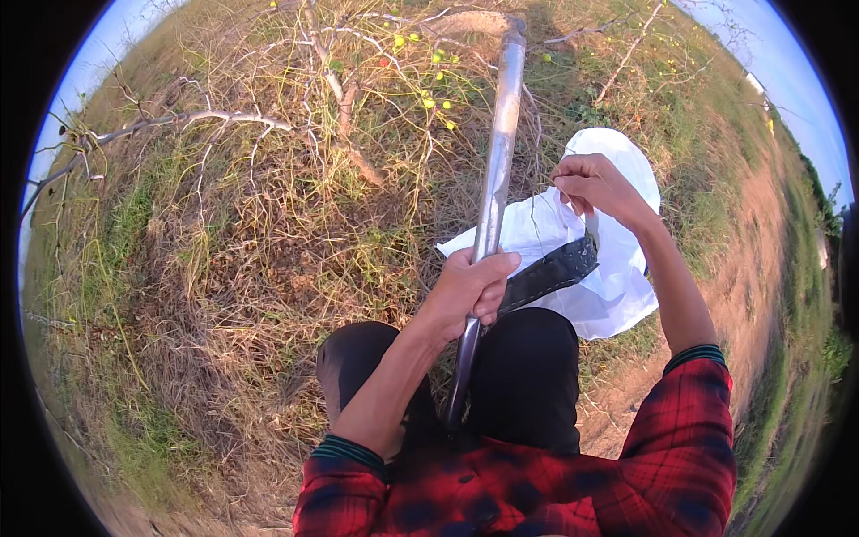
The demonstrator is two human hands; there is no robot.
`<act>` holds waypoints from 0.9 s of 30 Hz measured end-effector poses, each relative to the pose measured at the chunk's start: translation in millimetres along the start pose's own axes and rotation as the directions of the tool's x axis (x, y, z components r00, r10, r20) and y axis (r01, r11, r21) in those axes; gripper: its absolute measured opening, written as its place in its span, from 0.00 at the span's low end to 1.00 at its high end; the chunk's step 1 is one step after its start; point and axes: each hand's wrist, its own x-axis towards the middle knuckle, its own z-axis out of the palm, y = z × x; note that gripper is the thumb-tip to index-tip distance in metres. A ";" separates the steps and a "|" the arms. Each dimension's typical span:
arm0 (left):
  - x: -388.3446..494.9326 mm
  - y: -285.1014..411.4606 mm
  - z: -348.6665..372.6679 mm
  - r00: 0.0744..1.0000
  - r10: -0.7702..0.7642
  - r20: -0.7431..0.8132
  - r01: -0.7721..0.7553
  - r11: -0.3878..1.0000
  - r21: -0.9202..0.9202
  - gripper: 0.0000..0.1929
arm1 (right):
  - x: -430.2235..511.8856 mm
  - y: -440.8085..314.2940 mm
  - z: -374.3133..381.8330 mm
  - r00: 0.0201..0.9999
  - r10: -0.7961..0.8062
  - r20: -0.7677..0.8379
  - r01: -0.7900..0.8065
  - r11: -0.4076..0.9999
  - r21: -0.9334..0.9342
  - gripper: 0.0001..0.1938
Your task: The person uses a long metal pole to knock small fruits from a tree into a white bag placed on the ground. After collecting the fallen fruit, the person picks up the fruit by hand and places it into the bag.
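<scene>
My left hand is closed around a long metal pole, which stands slanted from between my knees up to a hooked, soil-coloured head. My right hand, its fingertips pinched together, is raised over a white plastic sheet or bag on the grass. A thin dry stem seems to hang at those fingertips; whether they grip it or the white material behind is unclear. Below the right hand, a black stitched sheath lies slanted beside my knee, with a pale piece at its upper end.
A thorny shrub with bare branches and several small yellow-green fruits spreads ahead and to the left. Dry grass covers the ground around it. A bare dirt track runs along the right side.
</scene>
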 end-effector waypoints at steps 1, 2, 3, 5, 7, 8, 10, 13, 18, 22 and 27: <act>-2.7 2.0 -0.2 1.000 0.002 0.006 -0.002 1.000 0.005 0.12 | 7.5 2.3 2.7 0.995 0.048 0.086 -0.049 0.999 0.005 0.09; -5.2 3.9 -0.4 1.000 -0.003 0.013 0.003 1.000 -0.008 0.12 | 15.7 4.5 5.7 0.989 0.054 0.137 -0.044 0.996 -0.074 0.09; -7.0 5.6 -0.5 1.000 -0.005 0.019 0.005 1.000 -0.008 0.12 | 24.4 6.9 9.0 0.980 0.065 0.188 -0.037 0.988 -0.151 0.09; -8.9 8.1 -0.4 0.999 -0.007 0.032 0.008 1.000 -0.020 0.11 | 39.8 14.8 24.6 0.979 -0.066 0.194 0.144 0.897 -0.417 0.08; -9.3 10.7 -0.6 0.999 -0.009 0.047 0.010 0.999 -0.036 0.11 | 53.5 24.5 46.9 0.942 -0.280 0.184 0.315 0.558 -0.768 0.08; -9.6 11.7 -0.6 0.999 -0.010 0.054 0.012 0.999 -0.038 0.11 | 62.3 28.1 54.3 0.944 -0.245 0.220 0.318 0.497 -0.807 0.10; -10.9 14.0 -1.1 0.998 -0.014 0.063 0.017 0.999 -0.048 0.11 | 85.8 32.6 67.8 0.915 -0.298 0.273 0.380 0.407 -0.830 0.08; -13.3 17.3 -0.1 0.996 -0.017 0.084 0.023 0.998 -0.066 0.11 | 120.3 37.7 79.2 0.828 -0.522 0.204 0.547 0.673 -0.497 0.06; -17.1 18.2 2.3 0.996 -0.024 0.088 0.032 0.995 -0.095 0.11 | 164.5 42.2 107.6 0.999 -0.047 0.024 0.022 0.780 0.626 0.17; -16.6 17.4 2.8 0.996 -0.035 0.082 0.041 0.996 -0.083 0.10 | 178.9 38.7 118.4 0.989 -0.041 -0.145 0.136 0.650 0.748 0.17; -16.4 15.5 2.8 0.997 -0.024 0.080 0.031 0.996 -0.079 0.10 | 180.1 35.0 123.5 0.974 -0.043 -0.222 0.194 0.660 0.726 0.09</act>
